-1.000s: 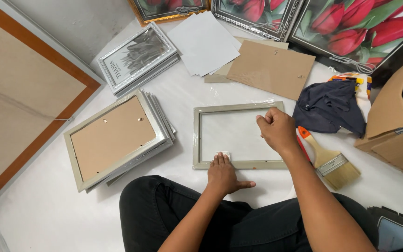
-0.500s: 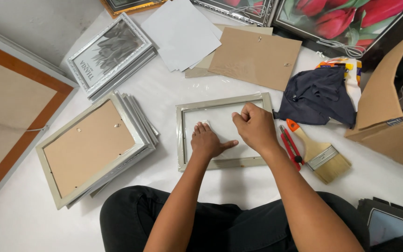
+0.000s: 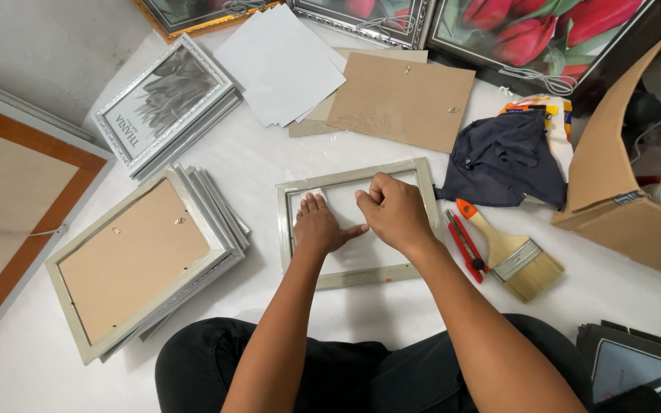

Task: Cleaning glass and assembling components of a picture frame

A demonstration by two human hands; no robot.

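Head view shows us seated on the floor with a pale grey picture frame point(image 3: 357, 222) lying face down on the white sheet point(image 3: 284, 153) just in front of our knees. Half a second ago our left hand point(image 3: 320, 226) rested near the frame's lower edge; now it has moved up and lies flat inside the opening, fingers spread, palm pressing the pane and gripping nothing. Our right hand point(image 3: 395, 210) has shifted from the frame's right side toward the middle and now curls loosely, fingertips pinched together just beside the left; whether they hold anything small we cannot tell. We judge that the work has passed from steadying the frame to handling what sits inside it. A stack of grey frames point(image 3: 143, 260) lies to the left, and a paintbrush point(image 3: 510, 252) and red cutter point(image 3: 464, 245) to the right.
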